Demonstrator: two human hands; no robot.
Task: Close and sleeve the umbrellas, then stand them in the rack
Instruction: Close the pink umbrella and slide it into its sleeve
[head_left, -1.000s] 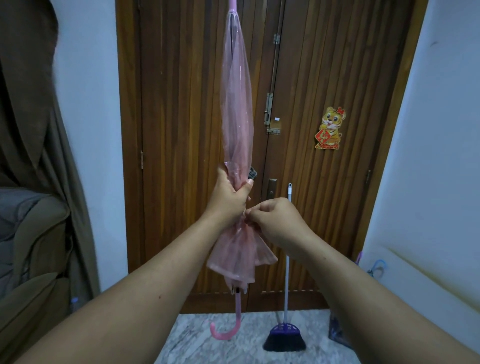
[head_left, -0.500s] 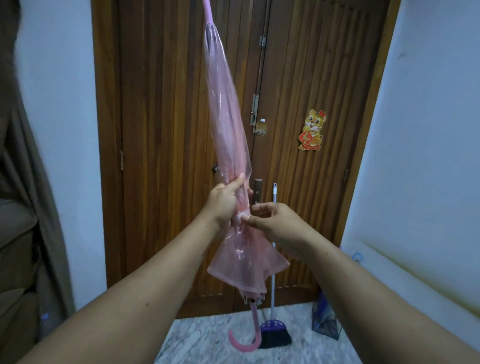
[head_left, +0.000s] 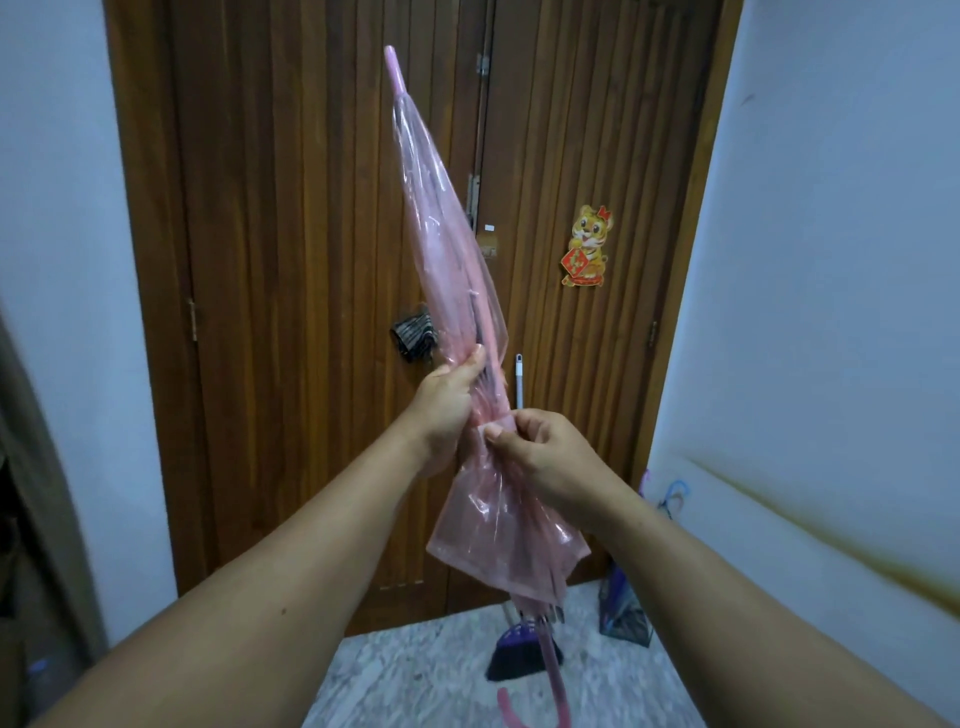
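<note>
A dark brown slatted wooden double door (head_left: 322, 312) fills the middle of the view, framed by pale blue-white walls (head_left: 831, 234) on both sides, the right one carrying a brown stain streak lower down. Below the door lies a strip of grey-white marbled floor (head_left: 415, 670), narrow between the two forearms and open toward the door's foot. Held in the air before the door is the translucent pink plastic umbrella (head_left: 457, 270), closed and tilted, its pink tip up and to the left near the door's top edge, its loose canopy hem flaring below the hands, and its curved pink handle low at the bottom edge of the view, above the floor. The left hand (head_left: 449, 397) wraps round the gathered canopy at its waist, thumb up along the folds. The right hand (head_left: 540, 452), just below and touching the same bunched part, pinches a small pale tab at the canopy between thumb and curled fingers. Behind the umbrella a purple-headed broom with a white pole (head_left: 511, 652) leans against the door, just beside the handle in the view. A yellow cartoon tiger sticker (head_left: 587, 247) sits on the door's right leaf, well apart from the umbrella.
</note>
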